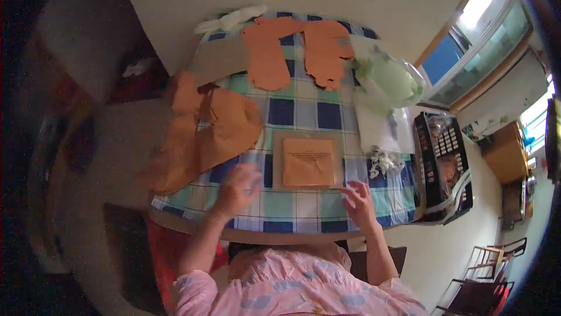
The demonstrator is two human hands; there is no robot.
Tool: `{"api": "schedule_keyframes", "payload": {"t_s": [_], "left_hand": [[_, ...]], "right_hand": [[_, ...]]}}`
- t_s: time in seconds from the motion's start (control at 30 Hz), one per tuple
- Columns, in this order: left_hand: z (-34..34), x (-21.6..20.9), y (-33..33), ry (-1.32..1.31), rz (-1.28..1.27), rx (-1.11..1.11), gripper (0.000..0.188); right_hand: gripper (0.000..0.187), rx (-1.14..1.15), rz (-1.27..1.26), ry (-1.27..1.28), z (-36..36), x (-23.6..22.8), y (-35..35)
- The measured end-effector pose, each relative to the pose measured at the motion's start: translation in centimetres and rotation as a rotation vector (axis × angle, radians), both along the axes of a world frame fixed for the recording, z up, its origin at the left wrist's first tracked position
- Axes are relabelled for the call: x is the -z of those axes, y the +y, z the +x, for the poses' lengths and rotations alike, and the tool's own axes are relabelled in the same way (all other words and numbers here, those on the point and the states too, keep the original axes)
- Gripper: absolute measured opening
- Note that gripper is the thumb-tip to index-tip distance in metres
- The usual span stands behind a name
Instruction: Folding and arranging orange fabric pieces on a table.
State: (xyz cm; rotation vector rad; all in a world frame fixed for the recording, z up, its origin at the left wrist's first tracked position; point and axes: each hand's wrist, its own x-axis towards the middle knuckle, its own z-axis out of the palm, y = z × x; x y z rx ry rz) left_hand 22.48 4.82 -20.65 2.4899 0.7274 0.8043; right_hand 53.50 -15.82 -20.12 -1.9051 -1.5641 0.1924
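A flat clear plastic packet (307, 163) lies on the checked tablecloth in front of me, with a folded orange piece and dark print showing through it. My right hand (359, 200) is beside the packet's near right corner, its fingers curved and apart; whether a fingertip touches the plastic I cannot tell. To the packet's left, my left hand (238, 188) hovers over the cloth, its fingers smeared by motion. A loose heap of orange material (228, 129) lies just beyond that hand. Further back, flat orange pieces (267, 53) and a second orange stack (325, 53) rest on the table.
Right of the packet are a pale green plastic bag (392, 79), white sheets (374, 126) and a tangle of white bits (385, 164). A black crate (443, 158) stands off the table's right edge. White cloth (231, 20) lies at the back; wooden chairs (485, 269) are lower right.
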Motion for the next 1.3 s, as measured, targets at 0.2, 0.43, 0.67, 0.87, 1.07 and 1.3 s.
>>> {"api": "schedule_keyframes", "payload": {"t_s": [0.2,0.43,0.67,0.87,1.07,1.3], "left_hand": [[4.9,0.1,-3.4,0.041,-0.094,0.195,0.047],[5.8,2.9,-3.3,-0.131,-0.221,-0.041,0.018],[6.9,2.6,-3.7,-0.120,-0.185,-0.161,0.016],[7.1,2.7,-3.7,-0.093,-0.122,-0.169,0.018],[7.4,3.0,-3.7,-0.070,-0.097,-0.207,0.020],[6.9,3.6,-3.2,-0.056,0.005,-0.258,0.028]], "right_hand": [[0.016,-0.096,0.081,0.205,1.6,0.8,1.2],[0.009,0.085,0.034,0.173,1.3,1.4,3.1],[0.005,0.116,0.072,0.045,0.9,1.7,4.1],[0.011,0.156,0.054,0.055,0.6,2.2,4.5],[0.009,0.171,0.121,-0.081,0.7,2.2,5.0],[0.011,0.235,0.109,-0.131,1.2,2.2,4.6]]}}
